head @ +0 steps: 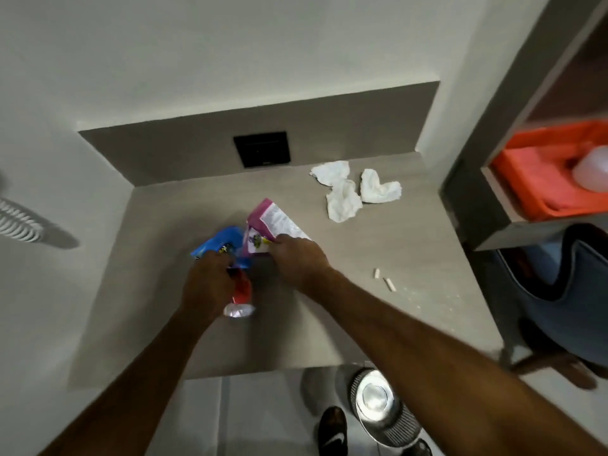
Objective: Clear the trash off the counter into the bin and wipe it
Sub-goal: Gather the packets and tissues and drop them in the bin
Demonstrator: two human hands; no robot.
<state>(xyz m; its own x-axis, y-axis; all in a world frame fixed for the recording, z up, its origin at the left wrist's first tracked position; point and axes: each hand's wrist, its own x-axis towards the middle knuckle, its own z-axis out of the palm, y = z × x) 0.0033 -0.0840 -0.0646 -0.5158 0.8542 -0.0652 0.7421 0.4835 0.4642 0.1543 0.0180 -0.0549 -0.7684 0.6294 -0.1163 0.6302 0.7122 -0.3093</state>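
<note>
On the grey counter (378, 291), my left hand (205, 284) is closed on a blue snack wrapper (218, 241) and a red wrapper (242, 292) with a silvery end. My right hand (297, 258) grips the lower edge of a pink wrapper (271, 223) that stands tilted beside the blue one. Three crumpled white tissues (348, 189) lie toward the back right. Two small pale stubs (383, 279) and fine crumbs lie to the right of my right arm. A round metal bin (385, 409) with a shiny lid stands on the floor below the counter's front edge.
A dark socket plate (262, 149) sits in the back panel. At right a shelf unit holds an orange basket (552, 172); another person in blue jeans (566, 291) stands beside it. My shoe (333, 432) is next to the bin.
</note>
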